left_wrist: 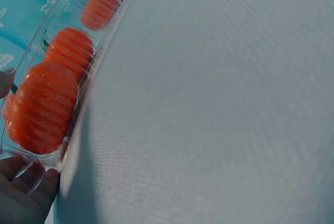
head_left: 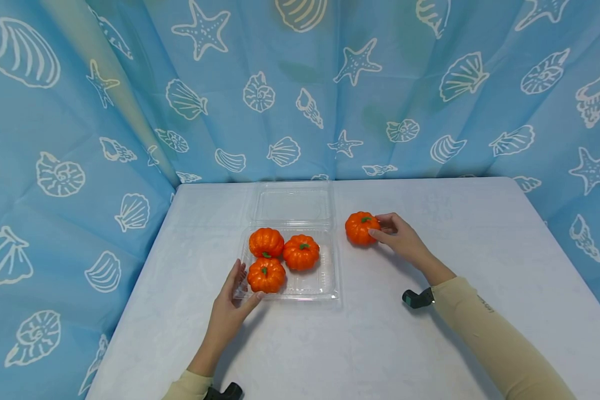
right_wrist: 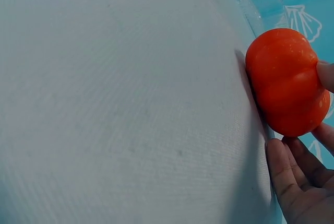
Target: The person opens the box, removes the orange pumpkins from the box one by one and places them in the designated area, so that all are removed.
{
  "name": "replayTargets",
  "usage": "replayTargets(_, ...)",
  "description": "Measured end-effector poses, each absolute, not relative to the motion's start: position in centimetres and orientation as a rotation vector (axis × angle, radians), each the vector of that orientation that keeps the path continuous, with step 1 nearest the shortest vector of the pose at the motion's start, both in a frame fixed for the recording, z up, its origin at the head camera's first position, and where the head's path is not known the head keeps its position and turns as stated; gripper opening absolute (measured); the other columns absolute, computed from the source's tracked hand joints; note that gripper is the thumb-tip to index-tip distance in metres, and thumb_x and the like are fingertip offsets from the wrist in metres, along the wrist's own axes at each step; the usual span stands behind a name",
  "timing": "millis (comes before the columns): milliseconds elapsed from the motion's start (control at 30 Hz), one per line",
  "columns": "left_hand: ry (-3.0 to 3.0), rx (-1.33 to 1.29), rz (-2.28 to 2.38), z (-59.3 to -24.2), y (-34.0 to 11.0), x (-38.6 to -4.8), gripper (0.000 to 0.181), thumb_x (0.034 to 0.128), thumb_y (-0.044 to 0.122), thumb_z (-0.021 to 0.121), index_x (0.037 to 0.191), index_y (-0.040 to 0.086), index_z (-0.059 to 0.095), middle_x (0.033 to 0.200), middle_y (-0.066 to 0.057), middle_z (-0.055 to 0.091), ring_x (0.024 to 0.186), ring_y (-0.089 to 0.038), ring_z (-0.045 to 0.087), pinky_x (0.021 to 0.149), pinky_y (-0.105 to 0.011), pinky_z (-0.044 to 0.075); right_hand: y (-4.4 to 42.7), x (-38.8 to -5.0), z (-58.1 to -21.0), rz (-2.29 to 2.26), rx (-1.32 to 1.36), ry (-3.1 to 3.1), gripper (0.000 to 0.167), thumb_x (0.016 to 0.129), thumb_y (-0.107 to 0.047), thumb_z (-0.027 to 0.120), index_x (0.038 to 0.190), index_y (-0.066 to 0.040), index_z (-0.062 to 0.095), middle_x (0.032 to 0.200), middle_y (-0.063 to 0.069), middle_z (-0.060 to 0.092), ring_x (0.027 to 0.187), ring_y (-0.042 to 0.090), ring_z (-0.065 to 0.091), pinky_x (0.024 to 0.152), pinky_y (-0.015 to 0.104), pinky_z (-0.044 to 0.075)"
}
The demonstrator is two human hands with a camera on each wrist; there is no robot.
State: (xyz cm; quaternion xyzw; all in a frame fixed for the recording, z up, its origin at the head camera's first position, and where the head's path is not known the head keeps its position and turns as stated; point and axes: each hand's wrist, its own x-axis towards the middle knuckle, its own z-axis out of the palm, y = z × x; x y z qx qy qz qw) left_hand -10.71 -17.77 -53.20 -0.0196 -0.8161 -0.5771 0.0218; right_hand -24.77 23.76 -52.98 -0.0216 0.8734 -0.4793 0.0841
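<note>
The lone pumpkin (head_left: 362, 228) sits at the bench (head_left: 400, 355) just right of the clear box (head_left: 326, 284), squat and round, with no long axis to line up. The right hand (head_left: 404, 239) is the nearer one, its thumb and fingers clamped on the pumpkin from the right; the left hand (head_left: 230, 311) spreads thumb and fingers apart against the box's near left corner.
</note>
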Motion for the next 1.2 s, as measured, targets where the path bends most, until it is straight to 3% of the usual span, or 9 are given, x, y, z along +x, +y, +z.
replayTargets(1200,-2.556,-0.047,-1.77,-53.22,-17.82,-10.82,0.09,0.091,0.023,0.079,0.162,0.012,0.025,0.16,-0.012,0.04,0.146,-0.031,0.039,0.113,-0.054,0.039,24.12,-24.32,-52.83,-1.463,-0.118,2.605,0.066,0.099,-0.041,0.067,0.154,-0.016,0.04,0.148,0.02,0.047,0.132,0.04,0.049,0.105,0.057,0.047)
